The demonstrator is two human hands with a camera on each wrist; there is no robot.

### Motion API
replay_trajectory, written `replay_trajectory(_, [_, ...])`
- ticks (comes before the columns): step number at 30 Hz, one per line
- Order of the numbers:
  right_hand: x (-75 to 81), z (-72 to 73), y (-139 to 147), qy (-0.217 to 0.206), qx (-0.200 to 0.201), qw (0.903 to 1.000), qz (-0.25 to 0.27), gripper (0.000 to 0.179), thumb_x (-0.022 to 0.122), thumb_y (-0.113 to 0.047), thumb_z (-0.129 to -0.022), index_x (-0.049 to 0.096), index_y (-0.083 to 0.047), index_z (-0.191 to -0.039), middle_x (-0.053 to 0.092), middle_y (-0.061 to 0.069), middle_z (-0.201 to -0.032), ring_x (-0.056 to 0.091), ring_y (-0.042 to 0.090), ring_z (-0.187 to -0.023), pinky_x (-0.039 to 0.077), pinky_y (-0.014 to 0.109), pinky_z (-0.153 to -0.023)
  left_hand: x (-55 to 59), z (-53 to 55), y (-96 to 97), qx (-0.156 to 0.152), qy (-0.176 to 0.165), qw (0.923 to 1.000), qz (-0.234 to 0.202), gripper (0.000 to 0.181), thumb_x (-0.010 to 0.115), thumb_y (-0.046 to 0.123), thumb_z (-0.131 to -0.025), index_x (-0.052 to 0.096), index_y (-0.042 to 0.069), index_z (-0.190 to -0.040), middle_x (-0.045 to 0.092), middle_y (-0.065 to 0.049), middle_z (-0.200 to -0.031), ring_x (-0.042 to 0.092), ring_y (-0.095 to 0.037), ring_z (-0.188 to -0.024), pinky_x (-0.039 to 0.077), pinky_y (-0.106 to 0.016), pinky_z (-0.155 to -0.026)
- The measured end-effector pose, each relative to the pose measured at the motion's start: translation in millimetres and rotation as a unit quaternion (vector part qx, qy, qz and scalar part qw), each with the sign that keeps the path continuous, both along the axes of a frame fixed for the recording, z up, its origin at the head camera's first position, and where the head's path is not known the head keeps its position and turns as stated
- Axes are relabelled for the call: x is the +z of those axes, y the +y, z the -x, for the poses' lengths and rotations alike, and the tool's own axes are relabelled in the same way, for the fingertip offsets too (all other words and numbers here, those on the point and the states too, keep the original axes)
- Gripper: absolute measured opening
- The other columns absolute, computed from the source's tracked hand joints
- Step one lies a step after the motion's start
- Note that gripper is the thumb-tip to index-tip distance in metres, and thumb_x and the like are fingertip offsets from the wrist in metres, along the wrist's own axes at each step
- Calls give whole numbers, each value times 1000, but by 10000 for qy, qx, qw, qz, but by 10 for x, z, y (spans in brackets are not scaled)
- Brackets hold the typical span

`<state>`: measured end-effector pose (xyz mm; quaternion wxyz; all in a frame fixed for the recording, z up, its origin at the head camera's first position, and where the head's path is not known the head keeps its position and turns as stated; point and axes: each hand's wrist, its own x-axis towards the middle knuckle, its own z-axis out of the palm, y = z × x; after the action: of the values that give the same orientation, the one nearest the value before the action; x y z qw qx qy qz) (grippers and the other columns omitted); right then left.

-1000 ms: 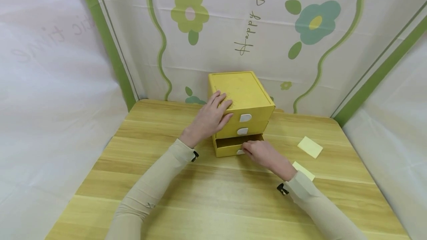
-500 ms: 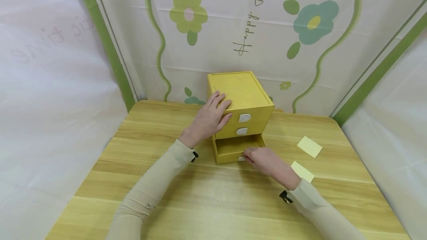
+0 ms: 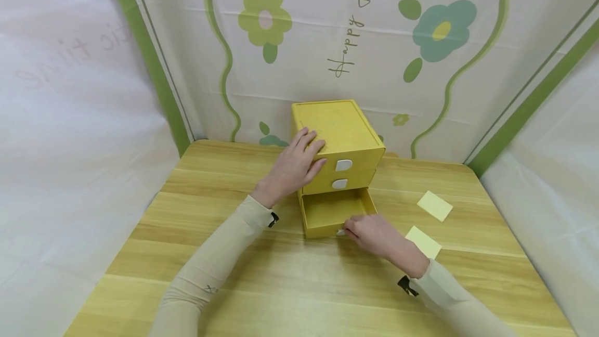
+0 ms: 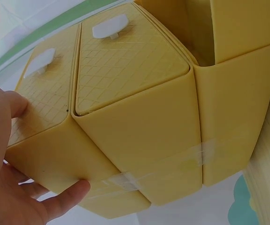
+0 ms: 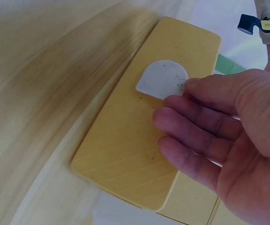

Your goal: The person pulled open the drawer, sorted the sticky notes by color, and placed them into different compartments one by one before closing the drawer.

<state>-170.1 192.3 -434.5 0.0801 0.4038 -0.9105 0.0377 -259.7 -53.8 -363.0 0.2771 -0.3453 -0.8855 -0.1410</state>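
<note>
A small yellow drawer cabinet (image 3: 339,124) with white handles stands toward the table's back. My left hand (image 3: 292,168) grips its top left front corner, thumb on the front and fingers over the top. The left wrist view shows that hand (image 4: 17,173) curled at the cabinet's edge. The bottom drawer (image 3: 318,231) is pulled well out, its floor bare. My right hand (image 3: 374,233) pinches the drawer's white handle (image 5: 165,79) between thumb and index finger. In the right wrist view, the other fingers (image 5: 191,159) lie curled near the drawer front. The upper two drawers are closed.
Two pale yellow paper pads (image 3: 435,206) lie on the wooden table (image 3: 281,290) at the right, one partly behind my right wrist. A printed fabric backdrop (image 3: 299,77) rises behind the cabinet, with fabric walls at both sides.
The bottom drawer has slid out toward me, from slightly open to well out. My right hand has come nearer with its handle. My left hand has kept its place on the cabinet.
</note>
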Motion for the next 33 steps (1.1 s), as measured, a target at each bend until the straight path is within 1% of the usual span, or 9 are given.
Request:
replay_trajectory(6, [11,-73,3,15,29,9999,-110,13,72,-18,-88,67,-17,-76,63,-9,-67,54,4,-56,43,22,-48,4,-8,5,9,-11,10000,2,39,51,33,-102,55,7,-131,51,-22,-141,39,-38,-140,40,-43,-113])
replay_trajectory(13, [34,-144,22,76,153,9998,-44,15,72,-17,-88,66,-17,-74,62,-9,-66,51,3,-55,39,20,-46,11,-7,7,39,-57,10000,5,40,51,34,-102,54,7,-132,50,-22,-142,38,-38,-141,42,-43,-112])
replay_trajectory(22, [41,-176,25,57,161,9998,31,10,74,-21,-87,71,-19,-78,66,-10,-69,59,5,-59,45,22,-48,5,0,-1,72,-95,9999,47,41,50,35,-103,53,7,-133,50,-21,-142,37,-38,-141,41,-44,-112])
replay_trajectory(27, [98,-181,68,-11,246,9990,379,13,72,-19,-88,67,-18,-77,62,-11,-68,56,2,-60,48,21,-52,8,1,8,77,-111,9999,99,41,49,35,-103,53,7,-133,49,-21,-143,37,-37,-142,41,-43,-113])
replay_trajectory(29, [134,-170,107,-13,287,9979,575,15,71,-17,-89,65,-17,-76,57,-12,-66,51,0,-58,46,19,-53,11,-2,10,85,-112,9998,121,42,49,35,-103,53,7,-133,49,-21,-143,37,-37,-142,41,-43,-112])
replay_trajectory(33, [198,-110,220,206,336,9951,909,16,72,-12,-87,63,-16,-74,53,-13,-62,42,-3,-55,41,16,-51,13,-9,13,101,-120,9998,152,42,49,35,-103,53,7,-133,49,-22,-143,37,-38,-141,41,-43,-112])
